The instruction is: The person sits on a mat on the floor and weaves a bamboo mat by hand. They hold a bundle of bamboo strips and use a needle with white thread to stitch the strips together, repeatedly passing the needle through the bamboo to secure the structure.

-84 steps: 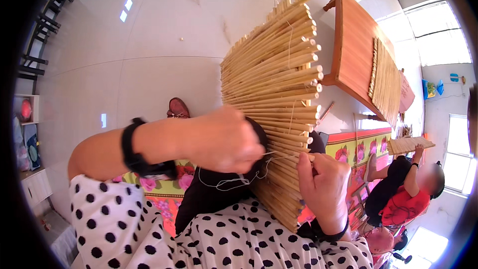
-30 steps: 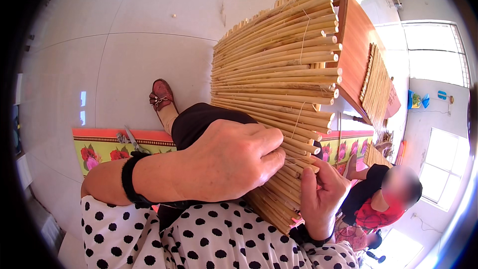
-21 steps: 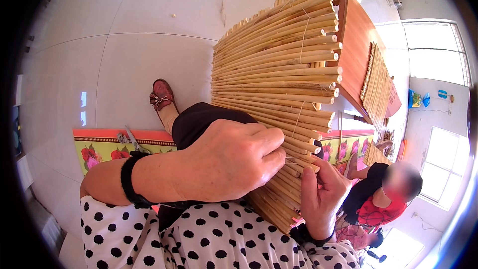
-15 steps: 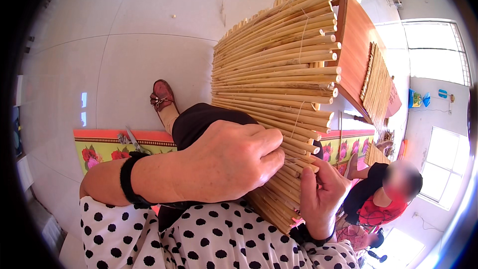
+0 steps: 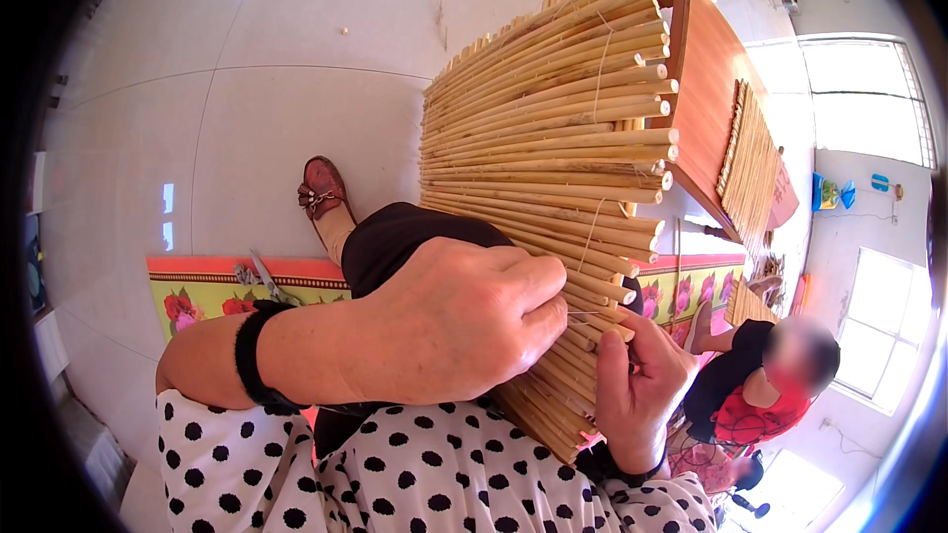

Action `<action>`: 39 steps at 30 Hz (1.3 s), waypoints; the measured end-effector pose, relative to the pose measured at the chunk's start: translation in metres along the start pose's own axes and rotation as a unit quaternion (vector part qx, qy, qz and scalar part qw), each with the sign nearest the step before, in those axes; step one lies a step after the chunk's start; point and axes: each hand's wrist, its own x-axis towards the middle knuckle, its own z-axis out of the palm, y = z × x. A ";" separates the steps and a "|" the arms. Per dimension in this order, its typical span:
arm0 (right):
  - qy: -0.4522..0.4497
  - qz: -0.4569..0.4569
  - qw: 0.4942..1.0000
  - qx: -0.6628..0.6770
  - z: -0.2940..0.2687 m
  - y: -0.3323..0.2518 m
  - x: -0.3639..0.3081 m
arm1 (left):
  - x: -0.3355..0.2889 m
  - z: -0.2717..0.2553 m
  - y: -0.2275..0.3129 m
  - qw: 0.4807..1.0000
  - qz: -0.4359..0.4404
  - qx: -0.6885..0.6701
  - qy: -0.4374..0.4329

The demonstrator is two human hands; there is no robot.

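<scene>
A long mat of straw-coloured round stalks [image 5: 543, 148] lies across my lap and stretches away from me. Thin pale thread crosses it near the cut ends on the right. My left hand [image 5: 474, 311] is closed over the near part of the mat, its fingers curled together. From those fingers a short, taut length of thread [image 5: 584, 313] runs toward my right hand [image 5: 644, 385]. That hand pinches a stalk end at the mat's right edge between thumb and fingers. The left fingertips are hidden behind the knuckles.
Scissors [image 5: 265, 276] rest on the flowered strip [image 5: 197, 286] to the left. A reddish-brown wooden table [image 5: 711, 79] beyond the mat carries another stalk mat [image 5: 746, 153]. A person in red and black [image 5: 755, 405] sits at the right. Pale tiles [image 5: 276, 128] cover the floor.
</scene>
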 end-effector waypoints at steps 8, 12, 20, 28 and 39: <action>-0.004 -0.047 0.999 0.011 -0.001 0.002 0.002 | 0.002 0.003 0.008 0.999 -0.021 0.015 -0.030; 0.015 -0.071 0.997 0.031 0.003 0.005 0.004 | 0.009 0.007 0.014 0.998 -0.025 0.032 -0.042; 0.023 -0.137 0.982 0.130 0.015 0.024 -0.010 | 0.012 -0.012 0.022 0.990 -0.101 0.059 -0.083; 0.032 -0.133 0.953 0.271 0.029 0.033 -0.037 | 0.014 -0.033 0.029 0.958 -0.214 0.031 -0.189; 0.023 -0.129 0.927 0.351 0.039 0.039 -0.037 | 0.018 -0.043 0.045 0.918 -0.328 0.008 -0.223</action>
